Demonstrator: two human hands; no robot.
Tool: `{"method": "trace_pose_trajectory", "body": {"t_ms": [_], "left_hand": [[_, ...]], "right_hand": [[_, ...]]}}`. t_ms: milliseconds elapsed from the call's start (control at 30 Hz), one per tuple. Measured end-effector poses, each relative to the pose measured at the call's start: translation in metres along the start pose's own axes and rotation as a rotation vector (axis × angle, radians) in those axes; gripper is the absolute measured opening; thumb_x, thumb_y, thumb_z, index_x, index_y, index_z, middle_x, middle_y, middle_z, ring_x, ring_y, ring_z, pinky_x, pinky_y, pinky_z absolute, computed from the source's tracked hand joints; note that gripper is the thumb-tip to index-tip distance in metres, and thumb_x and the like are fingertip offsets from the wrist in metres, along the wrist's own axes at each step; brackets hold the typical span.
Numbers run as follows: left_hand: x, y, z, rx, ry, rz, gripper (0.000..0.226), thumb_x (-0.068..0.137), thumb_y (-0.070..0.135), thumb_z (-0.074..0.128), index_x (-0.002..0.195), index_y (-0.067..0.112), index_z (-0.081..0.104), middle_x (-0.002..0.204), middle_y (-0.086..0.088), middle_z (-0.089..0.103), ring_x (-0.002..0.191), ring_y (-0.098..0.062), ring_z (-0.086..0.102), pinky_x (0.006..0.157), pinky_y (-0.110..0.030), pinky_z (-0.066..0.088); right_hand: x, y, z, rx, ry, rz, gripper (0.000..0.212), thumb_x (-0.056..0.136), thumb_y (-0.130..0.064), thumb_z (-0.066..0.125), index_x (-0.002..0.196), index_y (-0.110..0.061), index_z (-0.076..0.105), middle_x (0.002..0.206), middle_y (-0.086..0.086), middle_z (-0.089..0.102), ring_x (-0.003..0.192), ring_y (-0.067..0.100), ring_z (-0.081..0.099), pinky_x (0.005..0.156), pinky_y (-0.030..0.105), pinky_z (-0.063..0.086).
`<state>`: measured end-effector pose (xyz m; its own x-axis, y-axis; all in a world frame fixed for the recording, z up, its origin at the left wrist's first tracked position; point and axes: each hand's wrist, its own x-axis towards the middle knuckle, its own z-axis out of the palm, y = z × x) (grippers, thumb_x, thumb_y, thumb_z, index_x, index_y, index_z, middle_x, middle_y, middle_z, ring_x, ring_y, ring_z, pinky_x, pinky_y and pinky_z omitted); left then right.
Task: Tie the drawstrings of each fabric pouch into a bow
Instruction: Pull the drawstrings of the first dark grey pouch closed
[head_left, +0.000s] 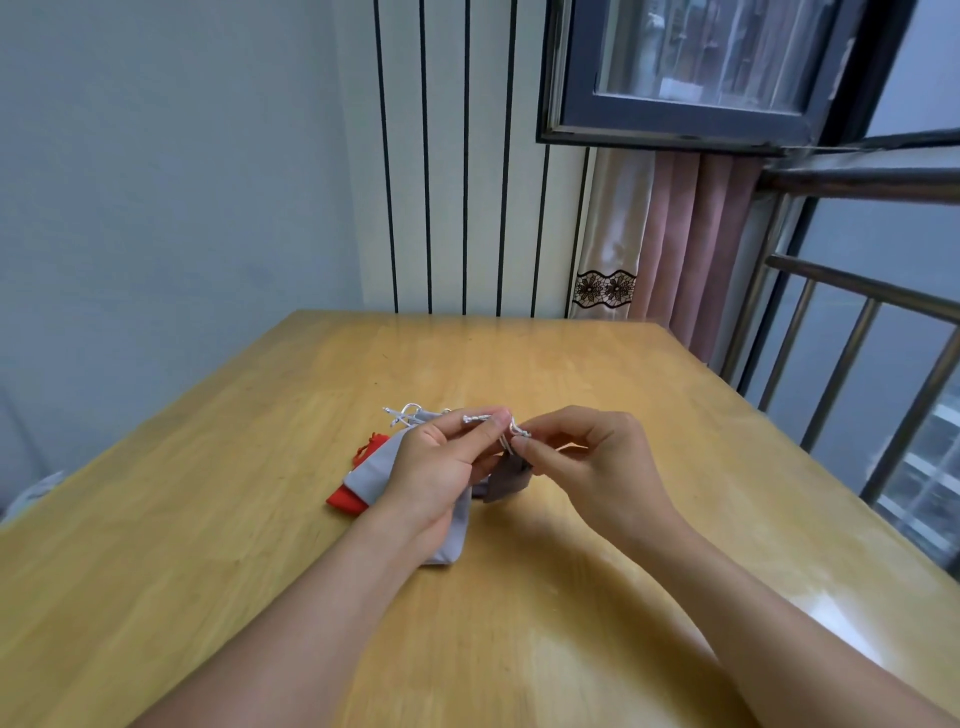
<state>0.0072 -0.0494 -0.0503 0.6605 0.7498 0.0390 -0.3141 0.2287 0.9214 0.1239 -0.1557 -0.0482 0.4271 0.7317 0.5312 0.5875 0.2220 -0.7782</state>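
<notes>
Pinching a white drawstring between thumb and forefinger, the left hand holds one cord end up above the wooden table, its other fingers curled loosely toward the palm. Just to its right, nearly touching, the right hand pinches the second drawstring the same way, fingertips facing the left hand's. Below and between the two hands hangs a small dark grey pouch, lifted by its cords, its lower corner close to the tabletop; whether it touches the wood cannot be told.

Under the left hand and wrist lies a light grey pouch, flat on the table and running back toward the person, its near end showing beside the left wrist. Beyond the left hand's knuckles, that pouch's white cords lie in loops on the wood. Left of the left hand, a red pouch sticks out from under the grey one, with its red cord tip showing farther off.

Bare tabletop spreads wide around both hands: ahead to the far edge by the striped wall, left to the table's slanting edge, and right to the edge beside the metal railing. Both forearms reach in from the near edge, well apart at the elbows.
</notes>
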Motion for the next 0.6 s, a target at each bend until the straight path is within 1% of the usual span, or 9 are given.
{"method": "trace_pose_trajectory", "body": {"t_ms": [67,133,200,267,333,400,467,533,600], "left_hand": [[0.000,-0.001,-0.001,0.010,-0.006,-0.009,0.010,0.081,0.016,0.072,0.089,0.011,0.075,0.079,-0.005,0.073,0.073,-0.014,0.066,0.067,-0.019,0.054],[0.000,-0.002,-0.003,0.033,-0.022,-0.008,0.011,0.076,0.021,0.075,0.084,0.014,0.077,0.080,-0.006,0.070,0.078,-0.019,0.058,0.072,-0.024,0.049],[-0.001,-0.003,-0.003,0.029,-0.025,0.003,0.013,0.076,0.020,0.075,0.085,0.011,0.077,0.080,-0.007,0.070,0.078,-0.019,0.058,0.073,-0.025,0.048],[0.000,-0.003,-0.003,0.016,-0.028,0.026,0.024,0.070,0.021,0.075,0.089,0.005,0.075,0.080,-0.007,0.071,0.073,-0.015,0.062,0.075,-0.024,0.050],[0.000,-0.003,-0.002,0.026,-0.036,0.052,0.030,0.066,0.021,0.076,0.089,0.003,0.075,0.076,-0.006,0.071,0.067,-0.012,0.063,0.074,-0.025,0.049],[0.000,-0.004,-0.002,0.060,-0.035,0.086,0.027,0.062,0.023,0.079,0.084,0.007,0.077,0.076,-0.007,0.071,0.068,-0.014,0.063,0.075,-0.027,0.049],[0.000,-0.005,-0.003,0.120,-0.019,0.124,0.018,0.062,0.022,0.082,0.077,0.013,0.079,0.078,-0.008,0.072,0.073,-0.018,0.063,0.074,-0.029,0.050],[0.000,-0.006,-0.003,0.183,0.003,0.168,0.013,0.065,0.018,0.083,0.076,0.012,0.079,0.077,-0.009,0.074,0.074,-0.020,0.065,0.068,-0.031,0.053],[-0.001,-0.005,-0.003,0.236,0.009,0.221,0.009,0.070,0.011,0.083,0.077,0.009,0.078,0.079,-0.011,0.076,0.074,-0.023,0.070,0.070,-0.037,0.055]], "right_hand": [[-0.001,0.004,0.001,-0.074,0.025,-0.054,0.006,0.082,-0.008,0.080,0.081,-0.014,0.080,0.077,-0.004,0.074,0.072,0.010,0.070,0.065,0.024,0.055],[0.000,0.008,0.002,-0.123,0.050,-0.087,0.006,0.079,-0.009,0.082,0.079,-0.014,0.079,0.081,-0.003,0.071,0.072,0.012,0.068,0.062,0.019,0.051],[0.002,0.012,0.002,-0.101,0.058,-0.075,0.006,0.079,-0.009,0.083,0.079,-0.013,0.079,0.087,-0.003,0.072,0.073,0.013,0.068,0.061,0.018,0.051],[0.003,0.012,0.001,-0.047,0.043,-0.053,0.005,0.080,-0.009,0.081,0.079,-0.014,0.079,0.091,-0.003,0.075,0.076,0.016,0.071,0.063,0.026,0.054],[0.002,0.011,0.000,-0.019,0.016,-0.044,0.005,0.082,-0.008,0.079,0.080,-0.013,0.079,0.089,-0.002,0.077,0.077,0.020,0.074,0.065,0.034,0.057],[0.001,0.010,-0.001,-0.012,-0.011,-0.030,0.007,0.083,-0.006,0.077,0.080,-0.011,0.079,0.082,-0.001,0.078,0.075,0.020,0.075,0.068,0.038,0.058],[0.001,0.009,-0.001,-0.024,-0.031,-0.033,0.008,0.084,-0.005,0.076,0.080,-0.011,0.078,0.076,-0.001,0.077,0.072,0.020,0.075,0.070,0.043,0.059],[0.001,0.009,-0.002,-0.020,-0.026,-0.020,0.007,0.083,-0.006,0.077,0.079,-0.011,0.078,0.073,0.000,0.077,0.070,0.022,0.075,0.070,0.045,0.059],[0.001,0.008,-0.003,0.037,-0.027,0.028,0.006,0.083,-0.006,0.078,0.078,-0.009,0.078,0.072,0.003,0.077,0.069,0.023,0.075,0.072,0.048,0.060]]}}
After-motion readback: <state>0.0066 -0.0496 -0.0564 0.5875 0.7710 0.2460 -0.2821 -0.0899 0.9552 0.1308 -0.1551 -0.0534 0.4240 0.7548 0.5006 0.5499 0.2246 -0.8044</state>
